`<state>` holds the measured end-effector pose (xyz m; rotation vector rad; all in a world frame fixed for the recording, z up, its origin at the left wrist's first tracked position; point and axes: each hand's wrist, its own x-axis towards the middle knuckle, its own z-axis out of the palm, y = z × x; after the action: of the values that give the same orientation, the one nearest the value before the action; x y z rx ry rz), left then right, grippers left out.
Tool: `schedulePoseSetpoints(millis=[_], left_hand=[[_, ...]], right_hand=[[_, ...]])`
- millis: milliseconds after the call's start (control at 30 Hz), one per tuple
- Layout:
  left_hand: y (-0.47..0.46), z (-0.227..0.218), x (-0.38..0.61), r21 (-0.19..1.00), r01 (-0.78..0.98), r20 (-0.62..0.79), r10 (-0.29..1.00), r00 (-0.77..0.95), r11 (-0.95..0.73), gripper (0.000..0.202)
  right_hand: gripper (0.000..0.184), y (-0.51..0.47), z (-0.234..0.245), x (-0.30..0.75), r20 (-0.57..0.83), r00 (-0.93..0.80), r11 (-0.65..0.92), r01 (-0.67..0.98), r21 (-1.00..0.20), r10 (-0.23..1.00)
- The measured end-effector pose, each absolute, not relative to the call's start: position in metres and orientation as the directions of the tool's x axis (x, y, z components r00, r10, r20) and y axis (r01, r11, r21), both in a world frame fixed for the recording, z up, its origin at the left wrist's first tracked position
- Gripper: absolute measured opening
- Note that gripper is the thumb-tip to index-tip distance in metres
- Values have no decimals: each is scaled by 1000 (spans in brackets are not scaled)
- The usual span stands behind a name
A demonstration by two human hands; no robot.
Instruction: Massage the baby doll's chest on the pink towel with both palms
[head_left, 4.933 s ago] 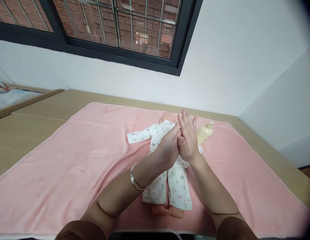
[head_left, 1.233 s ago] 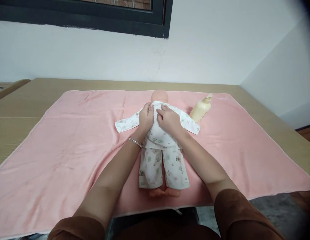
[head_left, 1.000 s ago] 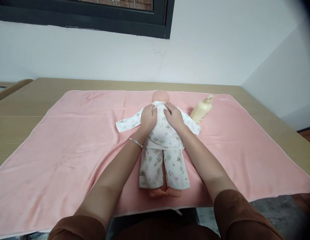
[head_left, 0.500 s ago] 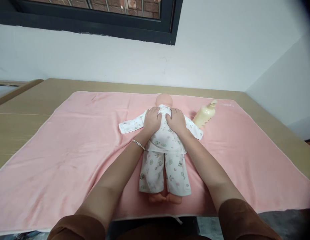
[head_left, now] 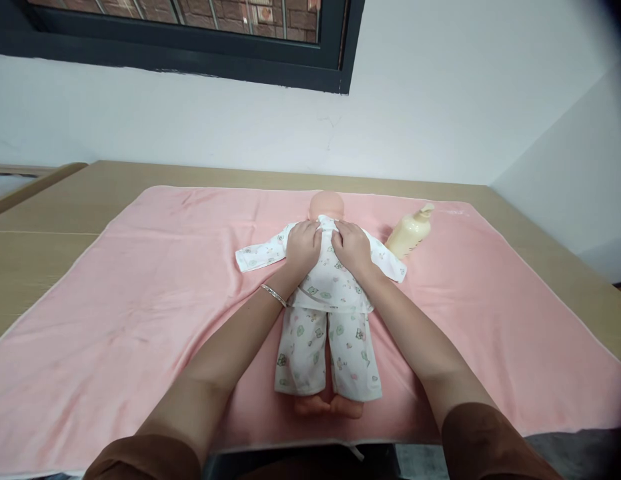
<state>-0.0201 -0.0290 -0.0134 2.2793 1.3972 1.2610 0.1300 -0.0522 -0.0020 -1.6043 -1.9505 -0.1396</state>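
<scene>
A baby doll (head_left: 333,287) in white printed pyjamas lies stretched out, head away from me and feet towards me. Its bald head (head_left: 326,205) shows no face from here, and both sleeves spread out sideways. My left hand (head_left: 303,245) rests on the left side of its upper back, palm down, a silver bangle (head_left: 273,295) on that wrist. On the right side of the upper back lies my right hand (head_left: 352,247), its thumb towards the middle. Neither hand is closed around anything; the fingers bend slightly over the shoulders.
A pink blanket (head_left: 140,320) spreads under the doll across a wooden table (head_left: 50,253). Beside the doll's right-hand sleeve a cream pump bottle (head_left: 410,232) lies tilted. Behind the table rise a white wall (head_left: 420,113) and a dark window frame (head_left: 270,63).
Both hands stay on the doll's upper back, drawn very slightly towards me, with fingers a little more bent. The camera view has shifted slightly. The doll and bottle keep their places.
</scene>
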Motion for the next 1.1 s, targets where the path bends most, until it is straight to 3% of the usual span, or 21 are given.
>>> schedulePoseSetpoints(millis=[267, 367, 567, 833, 933, 1100], left_hand=[[-33, -15, -19, 534, 714, 583, 809, 76, -453, 36], [-28, -15, -19, 506, 749, 555, 826, 96, -427, 37], [-22, -13, -22, 476, 652, 586, 766, 264, -590, 33], [-33, -17, -18, 460, 726, 677, 731, 86, -511, 25], [-29, -18, -19, 484, 734, 634, 769, 81, -476, 28], [-22, -16, -21, 466, 689, 595, 773, 220, -555, 32]], right_hand=[[37, -58, -7, 127, 548, 83, 167, 905, -391, 832], [38, -50, -5, 131, 529, 13, 220, 900, -376, 849], [41, -42, -8, 138, 563, -166, 402, 855, -327, 810], [33, -55, -9, 129, 614, 41, 255, 887, -386, 788], [36, -51, -6, 131, 565, -10, 275, 881, -386, 825], [43, -42, -5, 138, 543, -153, 380, 863, -334, 825]])
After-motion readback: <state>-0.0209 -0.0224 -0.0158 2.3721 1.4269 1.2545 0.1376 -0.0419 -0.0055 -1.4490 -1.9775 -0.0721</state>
